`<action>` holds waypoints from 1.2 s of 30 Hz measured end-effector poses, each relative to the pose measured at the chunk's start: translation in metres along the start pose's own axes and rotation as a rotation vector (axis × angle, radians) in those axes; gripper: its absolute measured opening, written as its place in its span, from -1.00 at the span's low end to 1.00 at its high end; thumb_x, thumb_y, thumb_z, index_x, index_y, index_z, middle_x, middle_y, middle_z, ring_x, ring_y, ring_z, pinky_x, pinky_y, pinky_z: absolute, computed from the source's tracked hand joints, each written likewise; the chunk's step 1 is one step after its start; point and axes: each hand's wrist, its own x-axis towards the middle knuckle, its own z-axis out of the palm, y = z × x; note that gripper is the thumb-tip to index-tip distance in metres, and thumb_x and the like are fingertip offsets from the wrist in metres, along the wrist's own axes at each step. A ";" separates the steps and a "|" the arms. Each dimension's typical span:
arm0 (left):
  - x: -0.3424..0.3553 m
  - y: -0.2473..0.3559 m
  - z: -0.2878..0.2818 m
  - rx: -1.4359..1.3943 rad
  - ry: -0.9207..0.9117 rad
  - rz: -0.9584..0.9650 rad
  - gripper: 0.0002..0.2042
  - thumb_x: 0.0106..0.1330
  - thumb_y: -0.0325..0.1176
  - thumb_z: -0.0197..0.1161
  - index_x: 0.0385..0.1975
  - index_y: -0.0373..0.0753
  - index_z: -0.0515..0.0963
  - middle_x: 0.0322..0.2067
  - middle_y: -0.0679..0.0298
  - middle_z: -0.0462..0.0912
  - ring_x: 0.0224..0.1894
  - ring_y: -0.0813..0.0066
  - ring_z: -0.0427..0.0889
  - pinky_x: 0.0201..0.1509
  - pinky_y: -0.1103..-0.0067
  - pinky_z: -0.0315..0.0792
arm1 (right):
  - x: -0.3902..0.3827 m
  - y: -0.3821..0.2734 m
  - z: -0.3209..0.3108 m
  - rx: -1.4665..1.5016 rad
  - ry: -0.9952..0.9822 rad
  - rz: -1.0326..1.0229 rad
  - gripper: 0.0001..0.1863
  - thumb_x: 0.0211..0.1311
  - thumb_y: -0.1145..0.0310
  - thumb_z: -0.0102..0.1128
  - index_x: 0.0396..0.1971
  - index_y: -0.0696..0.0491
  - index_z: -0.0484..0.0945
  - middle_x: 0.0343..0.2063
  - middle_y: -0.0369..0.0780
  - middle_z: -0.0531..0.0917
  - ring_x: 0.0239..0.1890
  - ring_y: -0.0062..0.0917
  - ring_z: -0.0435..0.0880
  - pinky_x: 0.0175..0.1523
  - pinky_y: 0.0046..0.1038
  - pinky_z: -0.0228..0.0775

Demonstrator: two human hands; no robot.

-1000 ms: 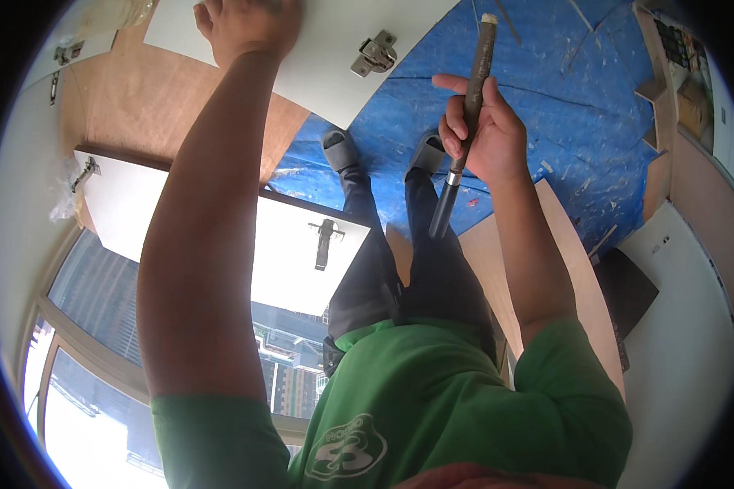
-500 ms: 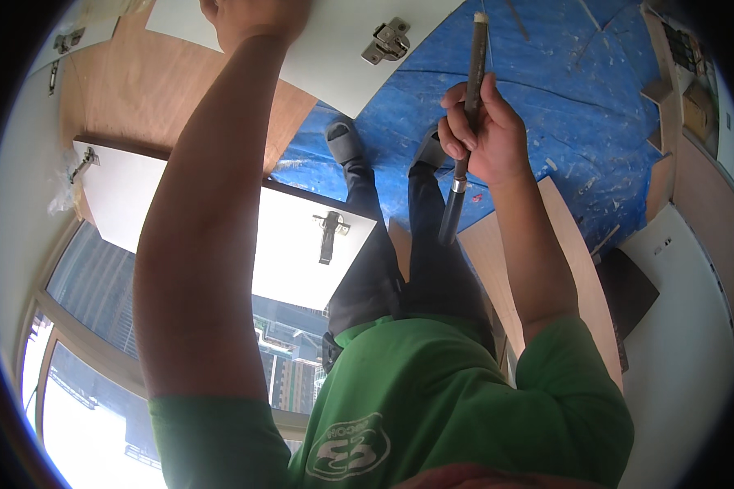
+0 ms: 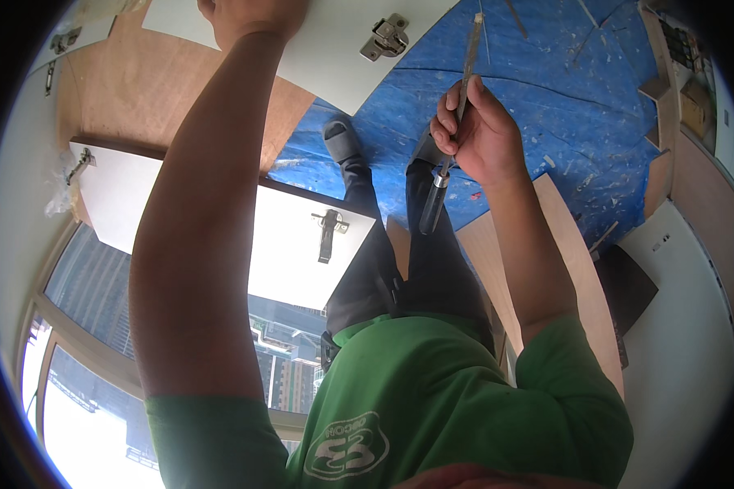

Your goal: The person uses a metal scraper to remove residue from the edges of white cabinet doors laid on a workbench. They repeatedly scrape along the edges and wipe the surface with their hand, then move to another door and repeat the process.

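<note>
the left hand (image 3: 257, 19) is lying over a white panel (image 3: 326, 61), whose cabinet hinge (image 3: 385, 37) is sitting near its right edge; the right hand (image 3: 491, 143) is gripping a dark-handled, flat-bladed tool (image 3: 435, 204) above blue sheeting (image 3: 579, 98).

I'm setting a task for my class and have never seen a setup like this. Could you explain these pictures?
There's no machine: a person works bare-handed, and every picture comes from one fisheye camera on their head, looking down, so straight edges bend. The right hand holds a long, thin tool, its dark handle pointing back toward the body. The left hand, cut off by the top edge, is at a white panel with a metal hinge. A blue sheet, scattered with scraps, covers the floor.
</note>
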 end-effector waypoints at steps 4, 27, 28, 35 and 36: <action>-0.001 -0.002 -0.001 -0.001 -0.009 -0.006 -0.32 0.56 0.15 -0.20 0.55 -0.12 0.12 0.60 0.21 0.01 0.64 0.27 -0.10 0.70 0.27 -0.24 | -0.001 -0.002 0.023 -0.375 0.326 -0.088 -0.62 0.54 0.02 0.13 -0.30 0.07 0.52 -0.61 -0.23 0.58 -0.59 -0.46 0.66 -0.49 -0.45 0.51; -0.003 -0.003 0.003 -0.018 0.068 0.032 -0.34 0.56 0.10 -0.16 0.54 -0.14 0.14 0.59 0.17 0.05 0.64 0.23 -0.09 0.70 0.25 -0.24 | 0.032 0.065 0.009 -0.943 0.457 -0.368 -0.73 0.55 0.24 0.13 -0.33 0.11 0.52 -0.67 -0.30 0.53 -0.64 -0.68 0.49 -0.49 -0.53 0.34; -0.003 -0.003 0.004 -0.016 0.072 0.034 -0.34 0.56 0.11 -0.16 0.54 -0.14 0.14 0.58 0.17 0.05 0.64 0.23 -0.09 0.70 0.25 -0.24 | 0.038 0.063 0.009 -0.955 0.456 -0.405 -0.76 0.53 0.28 0.18 -0.32 0.12 0.54 -0.67 -0.28 0.56 -0.62 -0.68 0.51 -0.48 -0.52 0.32; -0.003 0.001 0.001 -0.004 0.073 0.028 -0.35 0.56 0.10 -0.12 0.53 -0.14 0.17 0.57 0.15 0.09 0.63 0.20 -0.04 0.70 0.24 -0.21 | 0.052 0.055 0.014 -0.776 0.439 -0.383 -0.70 0.54 0.20 0.18 -0.35 0.10 0.54 -0.68 -0.35 0.46 -0.62 -0.72 0.38 -0.50 -0.53 0.27; -0.003 0.002 0.001 -0.007 0.068 0.025 -0.35 0.56 0.10 -0.12 0.53 -0.14 0.17 0.57 0.15 0.09 0.62 0.20 -0.03 0.69 0.24 -0.20 | 0.040 0.058 0.017 -0.746 0.437 -0.342 -0.67 0.56 0.14 0.15 -0.36 0.09 0.53 -0.69 -0.36 0.41 -0.64 -0.72 0.38 -0.51 -0.53 0.30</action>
